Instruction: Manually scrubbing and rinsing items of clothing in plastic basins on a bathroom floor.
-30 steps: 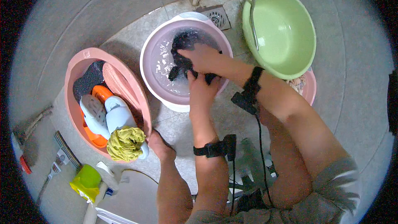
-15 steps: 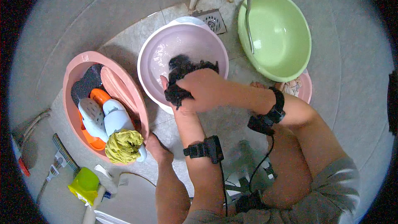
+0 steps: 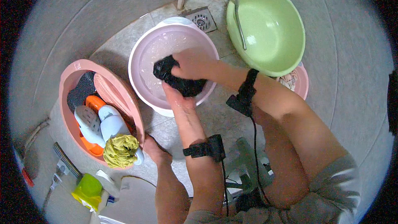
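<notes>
A wet black cloth (image 3: 188,86) is bunched between both hands over a pale purple basin (image 3: 140,64) with clear, rippling water in it. My left hand (image 3: 179,98) holds the cloth from the near side and below, palm turned up. From above, my right hand (image 3: 194,63) grips it, the thumb pressed on the cloth and the other fingers slightly blurred. One end of the cloth sticks out to the left past the right thumb. The cloth hides some of the left fingers.
At left stands a pink tub (image 3: 66,99) with blue clogs (image 3: 112,120), orange items and a crumpled yellow-green cloth (image 3: 121,151). A green basin (image 3: 269,29) with a metal shower hose (image 3: 238,16) in it stands at right, partly over a small pink basin (image 3: 302,84). A floor drain (image 3: 202,20) lies behind.
My right hand has moved to the far side of the cloth, and the cloth has gone from loosely draped to a compact bundle. The whole view has shifted slightly.
</notes>
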`<control>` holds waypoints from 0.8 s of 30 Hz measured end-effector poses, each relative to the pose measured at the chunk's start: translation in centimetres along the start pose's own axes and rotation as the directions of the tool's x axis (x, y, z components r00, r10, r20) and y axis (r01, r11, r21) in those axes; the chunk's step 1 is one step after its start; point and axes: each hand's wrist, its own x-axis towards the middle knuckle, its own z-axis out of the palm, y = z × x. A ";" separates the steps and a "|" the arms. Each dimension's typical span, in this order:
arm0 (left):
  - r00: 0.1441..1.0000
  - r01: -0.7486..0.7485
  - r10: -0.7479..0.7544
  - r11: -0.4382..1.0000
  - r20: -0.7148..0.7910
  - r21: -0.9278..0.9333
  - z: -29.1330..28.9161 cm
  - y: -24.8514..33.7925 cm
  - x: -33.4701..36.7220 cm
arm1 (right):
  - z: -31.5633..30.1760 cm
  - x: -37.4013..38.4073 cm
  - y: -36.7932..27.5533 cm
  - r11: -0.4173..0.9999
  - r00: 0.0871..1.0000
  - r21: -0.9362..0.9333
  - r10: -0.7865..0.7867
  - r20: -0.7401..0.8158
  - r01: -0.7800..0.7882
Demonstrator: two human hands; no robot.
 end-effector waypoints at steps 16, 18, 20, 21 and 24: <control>0.890 0.050 0.450 -0.258 0.074 0.965 -0.3 1.7 -0.7 | 3.8 0.7 1.9 0.909 0.991 -0.408 -0.042 0.125 0.090; 0.895 0.083 0.445 -0.248 0.038 0.965 -0.5 1.5 0.3 | 5.1 2.5 3.5 0.940 0.999 -0.341 -0.014 0.041 0.027; 0.903 -0.088 0.430 0.134 0.022 0.987 -2.8 2.3 1.5 | 5.3 3.7 2.3 0.952 0.999 -0.302 0.054 -0.003 -0.052; 0.974 -0.050 0.154 0.863 -0.167 0.503 -3.2 1.9 1.4 | 4.5 3.2 1.3 0.994 0.998 -0.108 0.023 0.057 -0.017; 0.995 0.087 -0.078 0.983 -0.062 0.162 -4.0 3.2 1.9 | -0.2 0.1 -1.2 0.985 0.993 0.175 -0.033 0.115 0.013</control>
